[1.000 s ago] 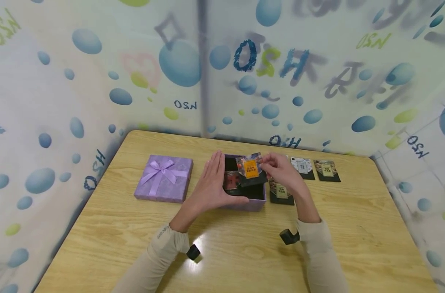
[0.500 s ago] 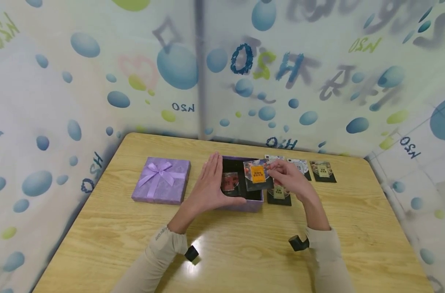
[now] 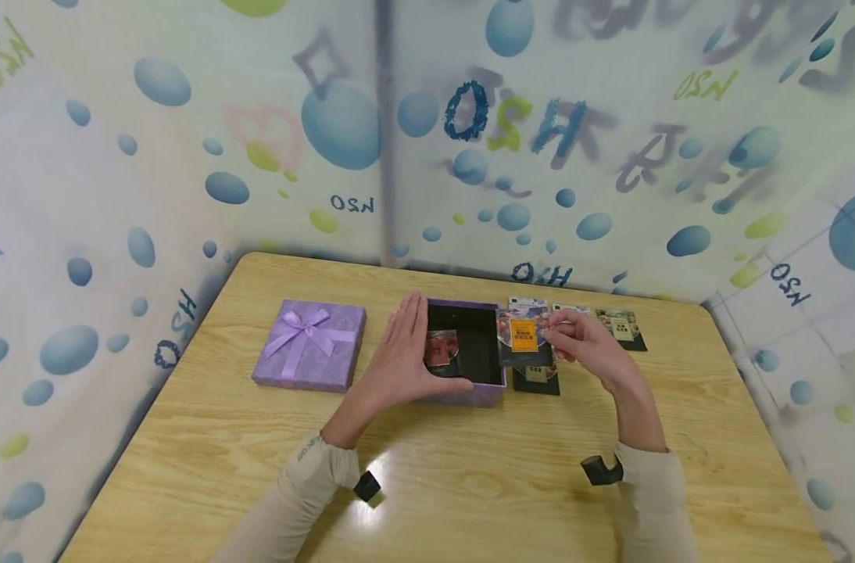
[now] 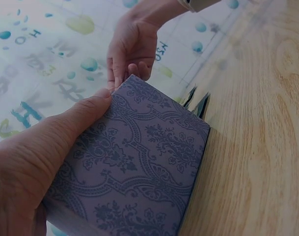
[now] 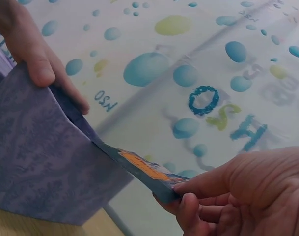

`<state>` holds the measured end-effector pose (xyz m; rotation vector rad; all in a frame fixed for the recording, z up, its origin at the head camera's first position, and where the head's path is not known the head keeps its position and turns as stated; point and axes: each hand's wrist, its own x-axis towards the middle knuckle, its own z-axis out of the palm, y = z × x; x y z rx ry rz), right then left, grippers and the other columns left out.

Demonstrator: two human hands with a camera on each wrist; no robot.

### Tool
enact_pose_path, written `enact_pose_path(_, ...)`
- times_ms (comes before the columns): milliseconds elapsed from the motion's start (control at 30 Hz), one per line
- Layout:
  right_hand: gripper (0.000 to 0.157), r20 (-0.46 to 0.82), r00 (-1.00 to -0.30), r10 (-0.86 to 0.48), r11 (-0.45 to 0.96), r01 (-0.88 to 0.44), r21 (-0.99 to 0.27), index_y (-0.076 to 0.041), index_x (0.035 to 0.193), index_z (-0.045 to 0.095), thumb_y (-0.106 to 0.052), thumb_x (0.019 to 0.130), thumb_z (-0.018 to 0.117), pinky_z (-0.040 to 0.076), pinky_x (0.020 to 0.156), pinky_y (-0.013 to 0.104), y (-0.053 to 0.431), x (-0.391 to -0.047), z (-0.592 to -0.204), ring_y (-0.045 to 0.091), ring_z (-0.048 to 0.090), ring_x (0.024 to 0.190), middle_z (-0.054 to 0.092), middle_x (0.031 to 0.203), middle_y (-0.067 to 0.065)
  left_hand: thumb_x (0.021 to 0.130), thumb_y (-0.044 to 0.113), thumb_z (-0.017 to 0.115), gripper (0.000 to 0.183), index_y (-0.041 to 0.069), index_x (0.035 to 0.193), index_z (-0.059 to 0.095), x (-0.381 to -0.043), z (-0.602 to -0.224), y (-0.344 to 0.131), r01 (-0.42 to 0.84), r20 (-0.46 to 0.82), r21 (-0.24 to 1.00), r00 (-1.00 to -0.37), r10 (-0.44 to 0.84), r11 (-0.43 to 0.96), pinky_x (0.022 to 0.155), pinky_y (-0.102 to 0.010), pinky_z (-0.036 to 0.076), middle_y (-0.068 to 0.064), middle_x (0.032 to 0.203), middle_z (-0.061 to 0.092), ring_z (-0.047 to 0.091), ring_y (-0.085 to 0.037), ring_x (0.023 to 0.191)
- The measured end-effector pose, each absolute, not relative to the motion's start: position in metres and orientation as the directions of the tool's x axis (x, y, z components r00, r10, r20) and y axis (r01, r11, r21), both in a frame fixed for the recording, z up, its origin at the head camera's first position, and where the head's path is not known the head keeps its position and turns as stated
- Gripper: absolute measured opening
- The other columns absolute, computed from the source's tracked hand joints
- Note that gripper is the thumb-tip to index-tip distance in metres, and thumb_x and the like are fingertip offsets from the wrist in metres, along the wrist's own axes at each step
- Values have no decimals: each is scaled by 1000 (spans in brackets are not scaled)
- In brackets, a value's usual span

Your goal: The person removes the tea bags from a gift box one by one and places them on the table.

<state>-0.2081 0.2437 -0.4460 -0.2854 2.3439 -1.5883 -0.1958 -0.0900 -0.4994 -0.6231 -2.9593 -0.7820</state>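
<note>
My right hand (image 3: 592, 348) pinches the right edge of a flat dark packet with an orange label (image 3: 524, 336). The packet is over the right rim of a purple open box (image 3: 480, 352). My left hand (image 3: 398, 361) rests along the box's left side, fingers straight and the thumb on the front rim. Inside the box lies a packet with a red label (image 3: 443, 352). In the left wrist view, the left thumb lies along the top edge of the patterned box wall (image 4: 139, 152). The right wrist view shows finger and thumb on a corner of the orange-labelled packet (image 5: 147, 167).
The purple lid with a ribbon bow (image 3: 311, 344) lies left of the box. More packets lie right of it: a dark one (image 3: 536, 381) partly covered by the held packet, white ones behind, and one with a pale yellow label (image 3: 622, 328). A patterned wall backs the wooden table (image 3: 470, 485).
My right hand has drawn the orange-labelled packet rightward, from above the box's interior to beyond its right rim. The left hand has stayed on the box.
</note>
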Motion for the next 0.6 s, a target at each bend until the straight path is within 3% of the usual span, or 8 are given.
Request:
enact_pose_path(233,23,-128,-947,-295,422,-9,-907,6,117,49,-14,110,56,39,59,30,270,-204,-438,16,48,65,55,76,4,63,102,58,155,15,164,-21,-197,-502,-88,387,124,480,-918,376,787,130,-47,2,-3,173,-21,-7,-27,162)
enact_pose_path(433,21,-115,-935,-335,469,-59,-881,8,115,47,-11,110,53,39,57,32,290,-200,-438,18,49,67,55,83,12,62,103,56,154,17,163,-22,-197,-502,-90,380,116,474,-921,371,794,130,-47,2,-2,173,-21,-9,-24,162)
enact_pose_path(600,21,-175,-931,-321,514,-16,-857,8,117,45,-11,111,51,39,59,30,307,-201,-443,17,51,69,56,86,9,64,102,57,153,15,163,-21,-197,-501,-90,383,117,473,-920,374,793,130,-46,3,-3,173,-21,-10,-24,162)
